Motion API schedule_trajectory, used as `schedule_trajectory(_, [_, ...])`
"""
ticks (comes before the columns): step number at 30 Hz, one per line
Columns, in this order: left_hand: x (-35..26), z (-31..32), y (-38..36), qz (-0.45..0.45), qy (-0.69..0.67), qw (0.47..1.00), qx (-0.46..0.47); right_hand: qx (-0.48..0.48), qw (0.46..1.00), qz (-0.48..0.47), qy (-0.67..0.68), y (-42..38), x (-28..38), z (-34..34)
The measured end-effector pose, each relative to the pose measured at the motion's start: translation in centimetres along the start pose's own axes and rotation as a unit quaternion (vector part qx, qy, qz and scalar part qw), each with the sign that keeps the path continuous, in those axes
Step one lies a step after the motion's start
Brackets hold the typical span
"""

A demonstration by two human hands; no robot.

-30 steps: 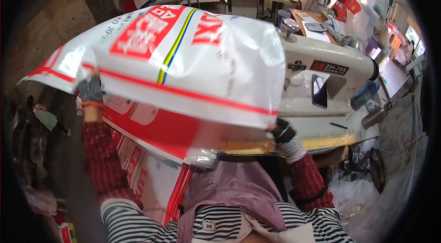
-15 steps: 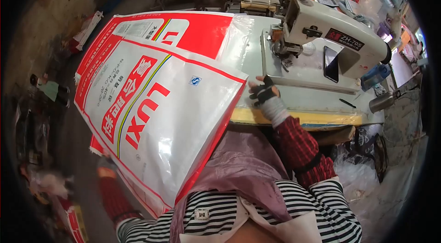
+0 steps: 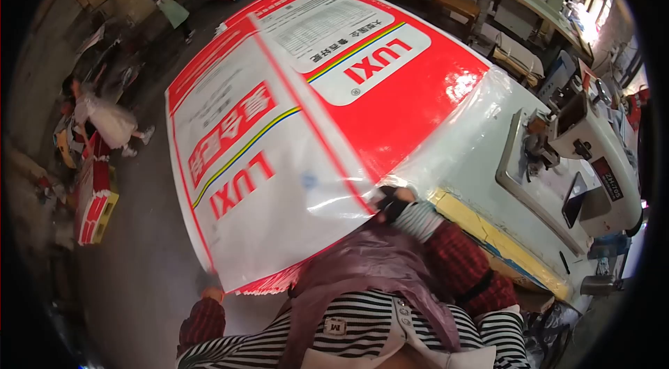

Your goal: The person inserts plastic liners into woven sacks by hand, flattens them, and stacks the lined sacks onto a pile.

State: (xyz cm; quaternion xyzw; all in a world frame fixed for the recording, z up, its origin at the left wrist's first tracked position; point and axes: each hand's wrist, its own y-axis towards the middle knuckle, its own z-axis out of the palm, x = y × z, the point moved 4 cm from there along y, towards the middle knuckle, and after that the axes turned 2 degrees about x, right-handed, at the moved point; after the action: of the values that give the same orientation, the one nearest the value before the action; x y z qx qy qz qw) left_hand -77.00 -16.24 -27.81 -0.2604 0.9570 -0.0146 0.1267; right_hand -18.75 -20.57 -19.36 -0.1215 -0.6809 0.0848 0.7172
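Observation:
A large red and white woven sack (image 3: 279, 216), printed LUXI, lies folded partly open in front of me, with more sack edges layered beneath its near side. My left hand (image 3: 212, 294) is closed at its near left corner; the fingers are partly blurred. At the near right corner, my right hand (image 3: 396, 203), in a black fingerless glove, is closed on the sack's edge. Clear plastic lining (image 3: 460, 118) sticks out along the right side. The sack's right part rests on the pale worktable (image 3: 481, 167), and its left part extends over the floor.
A sewing machine (image 3: 592, 149) stands on the table at right, with a phone (image 3: 574, 200) on its bed. A black pen (image 3: 564, 262) lies near the table edge. Two small people, one in a green garment (image 3: 173, 11) and one in a pale garment (image 3: 104, 118), are at left.
My view has turned left. The sack's upper layer has swung left, exposing more of the printed panel. My right hand has gone from open beside the sack to its edge.

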Motion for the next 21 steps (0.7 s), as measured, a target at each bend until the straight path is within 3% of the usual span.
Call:
schedule_trajectory(1, [-0.4, -2.4, -2.0, -0.048, 0.014, 0.998, 0.033, 0.049, 0.998, 0.026, -0.007, 0.8, -1.0, 2.5])
schedule_trajectory(3, [7.0, 0.1, -0.4, -0.032, 0.170, 0.983, 0.064, 0.080, 0.990, 0.023, -0.115, 1.2, -0.7, 6.2])
schedule_trajectory(4, [8.0, 0.5, -0.7, -0.039, 0.170, 0.982, 0.066, 0.084, 0.996, 0.001, -0.034, 2.5, -4.1, 7.7])
schedule_trajectory(5, [9.1, 1.1, -1.0, -0.058, 0.162, 0.982, 0.084, 0.056, 0.976, -0.161, -0.133, 3.6, -6.7, 8.4])
schedule_trajectory(7, [10.4, 2.6, -1.1, -0.088, 0.148, 0.980, 0.101, 0.005, 0.944, -0.170, -0.281, 6.4, -8.7, 8.1])
schedule_trajectory(8, [10.4, 3.5, -0.7, -0.099, 0.111, 0.987, 0.065, -0.024, 0.983, 0.101, -0.150, 6.6, -7.0, 7.7])
schedule_trajectory(9, [10.2, 4.6, -0.3, -0.108, 0.075, 0.991, 0.027, -0.033, 0.975, 0.176, -0.131, 6.6, -8.2, 6.8])
schedule_trajectory(10, [9.7, 5.9, 0.2, -0.095, 0.065, 0.993, 0.002, -0.066, 0.967, 0.025, -0.247, 8.3, -12.4, 5.0])
schedule_trajectory(11, [7.9, 6.1, 0.1, -0.080, 0.055, 0.995, -0.023, -0.098, 0.923, -0.126, -0.351, 9.4, -13.6, 4.3])
schedule_trajectory(15, [3.2, 9.4, 0.5, -0.050, 0.049, 0.996, 0.062, -0.086, 0.856, -0.062, -0.505, 9.6, -16.6, -0.8])
schedule_trajectory(17, [3.9, 13.2, 0.8, -0.038, 0.070, 0.987, 0.143, -0.088, 0.836, -0.054, -0.539, 9.4, -17.1, -2.5])
schedule_trajectory(19, [3.8, 14.8, 0.1, -0.044, 0.062, 0.985, 0.156, -0.089, 0.826, -0.055, -0.554, 9.4, -17.5, -3.8])
schedule_trajectory(21, [3.4, 15.8, 0.4, 0.016, 0.174, 0.955, 0.239, -0.078, 0.819, -0.052, -0.565, 9.4, -18.1, -4.5])
